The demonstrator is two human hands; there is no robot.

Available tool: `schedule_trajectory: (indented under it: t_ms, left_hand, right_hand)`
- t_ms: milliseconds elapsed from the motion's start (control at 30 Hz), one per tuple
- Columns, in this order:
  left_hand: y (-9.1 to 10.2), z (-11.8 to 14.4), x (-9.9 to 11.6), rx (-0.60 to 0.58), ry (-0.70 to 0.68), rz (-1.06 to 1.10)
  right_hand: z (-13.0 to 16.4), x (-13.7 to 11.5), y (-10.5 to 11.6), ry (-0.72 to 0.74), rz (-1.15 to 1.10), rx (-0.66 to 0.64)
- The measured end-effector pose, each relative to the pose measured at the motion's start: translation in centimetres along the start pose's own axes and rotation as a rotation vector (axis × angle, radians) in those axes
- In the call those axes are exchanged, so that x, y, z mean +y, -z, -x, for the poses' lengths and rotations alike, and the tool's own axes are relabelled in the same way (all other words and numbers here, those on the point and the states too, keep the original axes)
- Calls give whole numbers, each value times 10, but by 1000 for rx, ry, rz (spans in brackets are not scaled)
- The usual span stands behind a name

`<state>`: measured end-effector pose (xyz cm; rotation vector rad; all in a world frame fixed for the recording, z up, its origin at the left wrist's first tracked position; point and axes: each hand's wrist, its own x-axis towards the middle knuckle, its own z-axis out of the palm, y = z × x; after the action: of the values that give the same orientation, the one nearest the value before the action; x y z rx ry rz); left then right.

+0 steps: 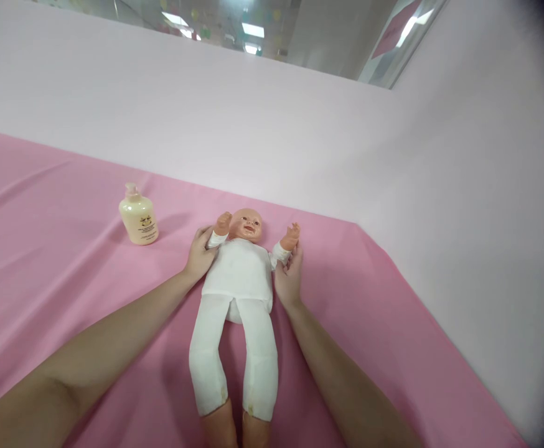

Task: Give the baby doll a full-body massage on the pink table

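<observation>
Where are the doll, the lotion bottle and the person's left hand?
doll (238, 267): head view, on its white top.
lotion bottle (139, 221): head view, on its cream body.
left hand (200, 254): head view, back of hand.

A pink cloth (66, 205) covers the bench. Behind the cloth and to its right stand plain pale pink walls (253, 124). Above the walls, bright ceiling lights (252, 30) shine.

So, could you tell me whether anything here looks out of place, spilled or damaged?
Nothing stands out. The doll lies face up on the pink sheet, with the left hand and right hand against its sides. The lotion bottle stands upright, no spill visible. The sheet shows only soft creases.
</observation>
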<state>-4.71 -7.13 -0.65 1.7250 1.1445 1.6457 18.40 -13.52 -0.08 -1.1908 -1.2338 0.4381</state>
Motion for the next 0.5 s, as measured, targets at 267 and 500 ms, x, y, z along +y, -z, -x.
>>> schedule_trajectory:
  t_ms: [267, 500]
  left_hand:
    - [-2, -1, -16, -298, -118, -18]
    - [-1, -2, -20, -299, -148, -33]
  right_hand:
    - [-2, 8, 2, 210, 222, -286]
    - [-3, 8, 2, 231, 250, -294]
